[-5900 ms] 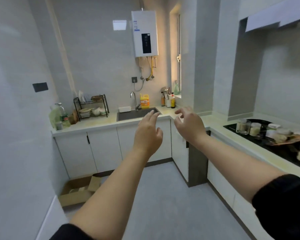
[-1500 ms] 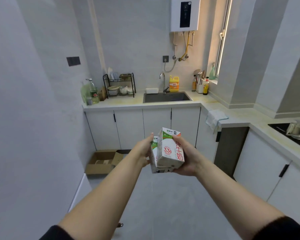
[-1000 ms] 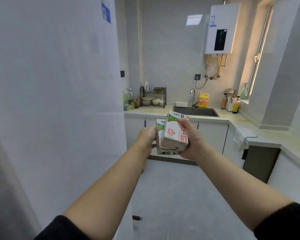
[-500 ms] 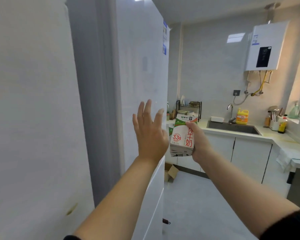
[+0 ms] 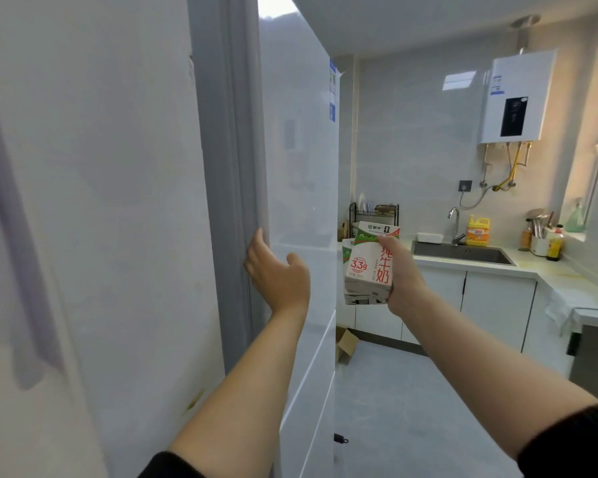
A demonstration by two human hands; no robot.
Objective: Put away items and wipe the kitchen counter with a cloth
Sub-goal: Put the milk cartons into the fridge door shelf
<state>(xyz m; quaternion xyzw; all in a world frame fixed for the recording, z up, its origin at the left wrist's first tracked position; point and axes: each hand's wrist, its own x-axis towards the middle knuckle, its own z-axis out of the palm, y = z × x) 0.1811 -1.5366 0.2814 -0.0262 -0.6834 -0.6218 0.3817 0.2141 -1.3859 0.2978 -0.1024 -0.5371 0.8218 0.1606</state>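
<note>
Kitchen counter (image 5: pixel 563 270) behind — right grip (image 5: pixel 403 284) holds milk cartons (image 5: pixel 368 267) upright, tops up.

- The white, green-topped milk carton (image 5: pixel 368 267) in my right hand (image 5: pixel 399 274) carries "3.3g" in a red ring, with red characters "牛奶" down its side.
- Blue stickers (image 5: pixel 332 91) on the tall white fridge door (image 5: pixel 297 167) are too small to read.

Two milk cartons (image 5: pixel 369 267) in the right hand (image 5: pixel 404 282), left hand (image 5: pixel 277 274) at the fridge door (image 5: pixel 299 160) edge
</note>
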